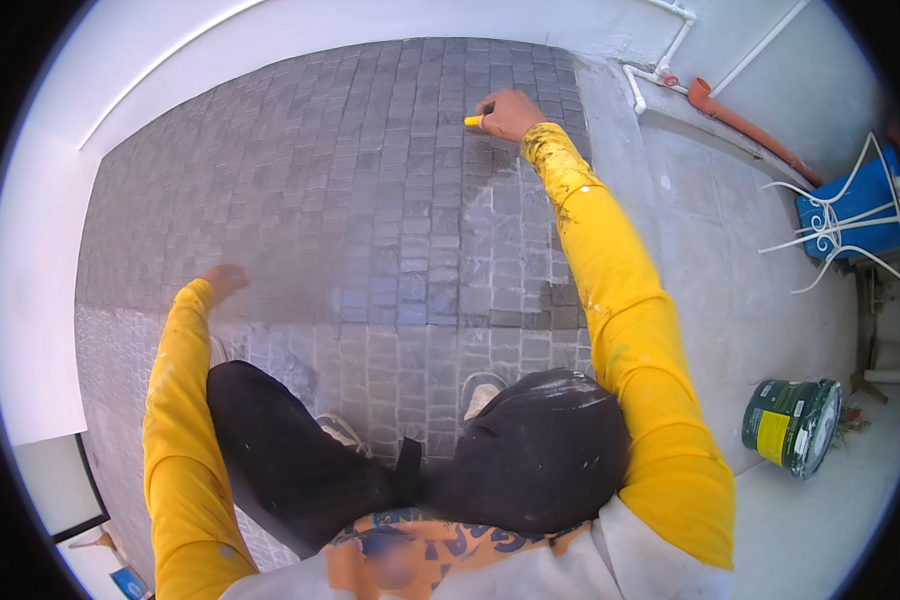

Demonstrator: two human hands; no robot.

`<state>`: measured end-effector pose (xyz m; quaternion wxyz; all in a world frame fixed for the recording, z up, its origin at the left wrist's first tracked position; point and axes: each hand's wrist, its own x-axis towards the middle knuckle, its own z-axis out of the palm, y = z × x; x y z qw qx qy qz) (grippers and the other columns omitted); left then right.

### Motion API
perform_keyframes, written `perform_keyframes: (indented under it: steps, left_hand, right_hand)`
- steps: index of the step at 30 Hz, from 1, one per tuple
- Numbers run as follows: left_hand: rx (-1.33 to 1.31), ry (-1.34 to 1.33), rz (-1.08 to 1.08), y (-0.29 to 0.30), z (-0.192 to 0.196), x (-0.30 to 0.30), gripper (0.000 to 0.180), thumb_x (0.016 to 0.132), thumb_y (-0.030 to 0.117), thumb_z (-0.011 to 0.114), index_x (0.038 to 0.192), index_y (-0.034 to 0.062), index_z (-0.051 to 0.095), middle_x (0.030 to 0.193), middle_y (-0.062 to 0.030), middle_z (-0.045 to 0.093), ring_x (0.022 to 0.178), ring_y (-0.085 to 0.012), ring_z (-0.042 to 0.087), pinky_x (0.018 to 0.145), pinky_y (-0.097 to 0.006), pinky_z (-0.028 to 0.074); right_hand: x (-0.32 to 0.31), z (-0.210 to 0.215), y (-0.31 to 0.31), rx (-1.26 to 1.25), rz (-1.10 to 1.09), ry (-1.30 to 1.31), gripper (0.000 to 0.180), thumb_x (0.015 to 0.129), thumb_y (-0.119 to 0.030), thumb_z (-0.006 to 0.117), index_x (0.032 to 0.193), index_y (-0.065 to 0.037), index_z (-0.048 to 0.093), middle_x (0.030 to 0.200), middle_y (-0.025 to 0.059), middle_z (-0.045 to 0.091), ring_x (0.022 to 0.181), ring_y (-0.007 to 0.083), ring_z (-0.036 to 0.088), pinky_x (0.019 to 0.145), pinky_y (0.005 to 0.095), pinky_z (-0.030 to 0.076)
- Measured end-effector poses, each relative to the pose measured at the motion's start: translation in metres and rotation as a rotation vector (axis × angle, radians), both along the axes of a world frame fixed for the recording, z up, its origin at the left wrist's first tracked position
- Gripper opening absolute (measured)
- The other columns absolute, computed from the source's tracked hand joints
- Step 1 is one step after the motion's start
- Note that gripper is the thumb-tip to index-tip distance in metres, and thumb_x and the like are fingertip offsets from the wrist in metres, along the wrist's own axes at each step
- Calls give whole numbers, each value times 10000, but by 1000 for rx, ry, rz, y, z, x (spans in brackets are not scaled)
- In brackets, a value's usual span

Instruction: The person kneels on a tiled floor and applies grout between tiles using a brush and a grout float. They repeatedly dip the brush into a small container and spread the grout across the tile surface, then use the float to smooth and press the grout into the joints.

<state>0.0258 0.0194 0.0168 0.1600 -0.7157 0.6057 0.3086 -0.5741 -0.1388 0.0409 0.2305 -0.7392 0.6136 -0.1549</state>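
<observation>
My right hand (pixel 511 114) reaches far out over the paving, its fingers closed round a short yellow handle (pixel 473 121). Whatever lies at the handle's other end is hidden by the hand. Below are paving blocks (pixel 300 170), dark grey over the far area and paler near my feet and under my right forearm. My left hand (pixel 227 280) hangs near my left knee, hazy in the picture, with its fingers stretched out and nothing seen in them. Yellow sleeves cover both arms, the right cuff smeared with dark stains.
To the right, a green bucket (pixel 792 426) with a yellow label lies tilted on the concrete strip (pixel 705 290). A white metal stand (pixel 832 222) and a blue container (pixel 860 200) are farther back. An orange pipe (pixel 755 132) runs along the wall. White walls (pixel 45 230) border the paving.
</observation>
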Motion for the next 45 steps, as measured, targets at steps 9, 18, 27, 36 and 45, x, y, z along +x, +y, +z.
perform_keyframes:
  steps: [9, 18, 27, 36, 45]
  left_hand:
    - [-122, 389, 436, 22, -6, 58, 587, 857, 393, 700, 1369, 138, 568, 1071, -59, 662, 885, -177, 596, 719, -317, 484]
    - [-188, -39, 92, 199, -103, 22, 1024, 752, 512, 791, 1514, 51, 287, 1518, -248, 349, 1410, -390, 343, 1136, -434, 337]
    - [-219, -239, 149, 234, -88, -37, 912, 728, 587, 777, 1406, 59, 472, 1462, -217, 408, 1338, -390, 422, 1099, -460, 367]
    - [48, 112, 410, 213, -116, -4, 447, 743, 409, 858, 863, 65, 600, 850, -58, 629, 847, -161, 609, 761, -316, 490]
    - [178, 1051, 359, 76, 33, -132, 433, 865, 303, 764, 1224, 112, 617, 1116, -7, 675, 1028, -137, 626, 936, -334, 494]
  right_hand:
    - [-58, -12, 33, -64, -319, 155, 315, 769, -213, 630, 1006, -32, 731, 912, 218, 715, 858, 366, 693, 782, 427, 544]
    - [11, -32, 192, -102, 34, 60, 313, 858, -269, 614, 1104, -84, 672, 895, 187, 697, 876, 389, 663, 738, 468, 523]
    - [30, -103, 353, 212, 206, 462, 490, 825, -123, 605, 1313, -152, 563, 960, 142, 586, 862, 363, 642, 724, 483, 508]
    - [87, -118, 313, 422, 305, -296, 493, 815, -253, 654, 1280, -97, 604, 992, 150, 666, 861, 316, 643, 781, 409, 504]
    - [198, -44, 234, 794, 337, -1157, 706, 855, -395, 733, 1374, 22, 498, 1150, 140, 622, 968, 197, 616, 783, 335, 534]
